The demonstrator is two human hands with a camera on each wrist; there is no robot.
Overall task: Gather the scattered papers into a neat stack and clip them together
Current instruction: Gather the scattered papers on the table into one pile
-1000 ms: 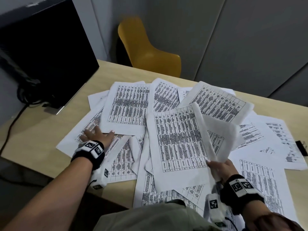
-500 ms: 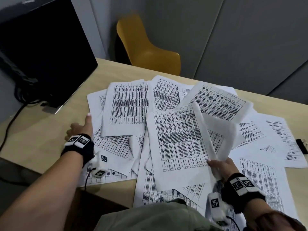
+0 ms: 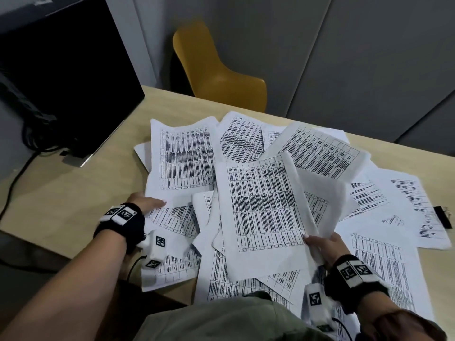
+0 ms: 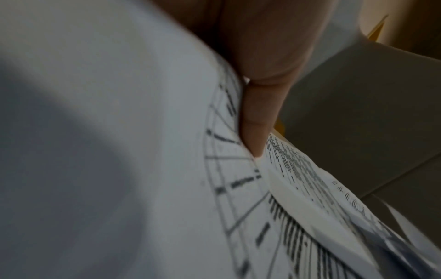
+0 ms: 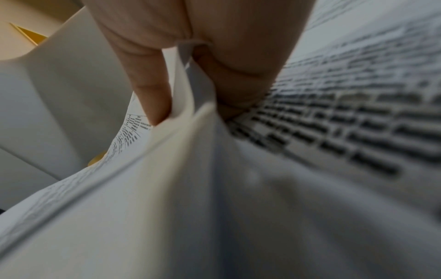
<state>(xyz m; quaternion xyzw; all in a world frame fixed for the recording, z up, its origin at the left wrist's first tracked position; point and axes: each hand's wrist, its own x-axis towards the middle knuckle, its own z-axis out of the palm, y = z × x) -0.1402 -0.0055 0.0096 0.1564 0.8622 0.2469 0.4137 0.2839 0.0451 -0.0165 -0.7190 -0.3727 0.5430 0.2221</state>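
While the papers [image 3: 258, 193] lie scattered over the surface [image 3: 73, 193] in the frame's middle, gathering is only starting. The right hand [image 3: 322, 244] pinches a few lifted sheets; the left hand [image 3: 145, 203] slides flat, relaxed fingers [image 4: 257, 120] under another. Next, I think, comes pulling them together; the clip [image 3: 443, 216] waits at the right edge.

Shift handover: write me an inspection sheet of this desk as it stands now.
Surface: pale wooden desk, largely covered.
Job's things: white printed paper sheets scattered and overlapping; black binder clip at the right edge, unused.
Clutter: nothing seen.
Hands: left hand rests on the sheets' left side; right hand pinches a few lifted sheets.
Cables: black cables by the black monitor.
Surroundings: yellow plastic chair, grey wall panels.
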